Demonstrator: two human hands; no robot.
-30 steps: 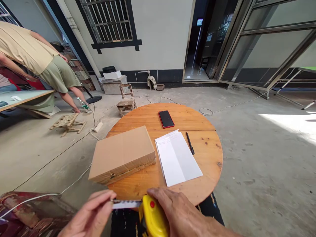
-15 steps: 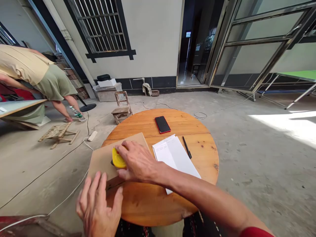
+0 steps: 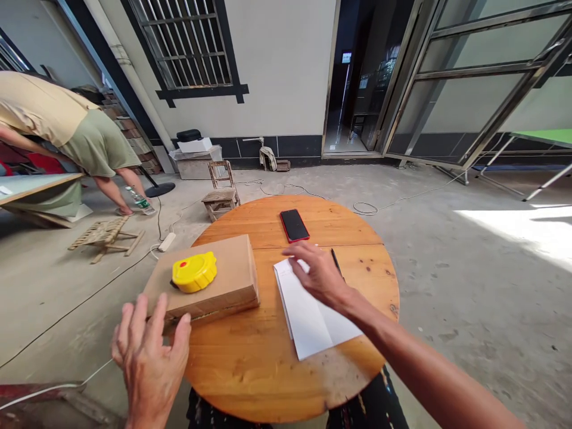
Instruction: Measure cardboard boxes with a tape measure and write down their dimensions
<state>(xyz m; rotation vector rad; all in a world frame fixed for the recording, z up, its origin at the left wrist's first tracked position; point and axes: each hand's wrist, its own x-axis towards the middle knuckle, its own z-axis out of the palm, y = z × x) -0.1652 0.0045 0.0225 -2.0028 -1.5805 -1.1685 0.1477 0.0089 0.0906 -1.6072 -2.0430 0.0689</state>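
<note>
On the left of the round wooden table (image 3: 250, 369) lies a brown cardboard box (image 3: 232, 268). A yellow tape measure (image 3: 195, 272) rests on top of it, with neither hand on it. My left hand (image 3: 149, 351), fingers spread, is at the box's near left corner; whether it touches cannot be made out. My right hand (image 3: 317, 271) is over the upper part of the folded white paper (image 3: 313, 328), fingers bent and apart, holding nothing visible. A black pen (image 3: 336, 261) lies just right of that hand, partly hidden by it. Beyond sits a red-edged phone (image 3: 294, 226).
Behind the table stands a small wooden chair (image 3: 222, 193). A folding stool (image 3: 105, 235), a power strip (image 3: 167, 242) and cables lie on the floor at left. A person (image 3: 67, 125) bends over another table (image 3: 40, 187). An open glass door (image 3: 465, 101) is at right.
My right hand has let go of the tape measure and moved right, over the paper. My left hand has shifted slightly left. The box is turned and sits further left.
</note>
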